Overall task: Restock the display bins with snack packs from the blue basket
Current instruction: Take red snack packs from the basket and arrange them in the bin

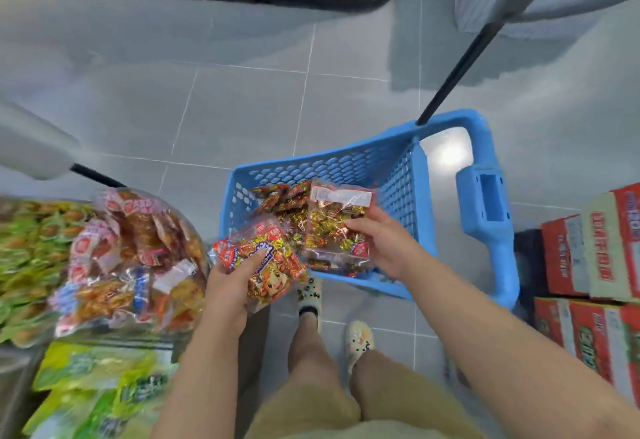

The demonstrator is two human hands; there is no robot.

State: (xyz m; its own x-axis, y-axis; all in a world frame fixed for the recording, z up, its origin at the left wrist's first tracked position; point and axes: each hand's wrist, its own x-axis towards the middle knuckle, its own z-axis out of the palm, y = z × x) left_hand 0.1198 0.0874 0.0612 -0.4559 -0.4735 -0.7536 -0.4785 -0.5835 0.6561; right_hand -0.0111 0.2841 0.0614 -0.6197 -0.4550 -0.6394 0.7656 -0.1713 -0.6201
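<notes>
**A snack pack in each hand above the blue basket**

Nearest the camera are the person's beige shorts (311, 404) and pale clogs (358, 338), planted on the grey tiled floor (242, 102).

The left hand (230, 286) grips a clear plastic snack pack with a cartoon face (273, 275), full of red and gold wrapped sweets. Its fingers (258, 256) are curled round the pack's lower edge, with the thumb pressed flat on the front.

The right hand (384, 241) holds a second clear snack pack with a white label (332, 227). It pinches the pack at its right edge, fingertips on the face. Both packs are lifted, the left one at the basket's near corner and the right one over its inside.

To the left, blurred, the display carries a heap of clear bags of orange snacks (131, 258), with green packs (31, 248) beside it.

Beyond the hands, the blue perforated plastic basket (346, 164) stands on the floor with more red and gold packs (287, 199) inside. Red and white cartons (588, 255) are stacked at the right.
</notes>
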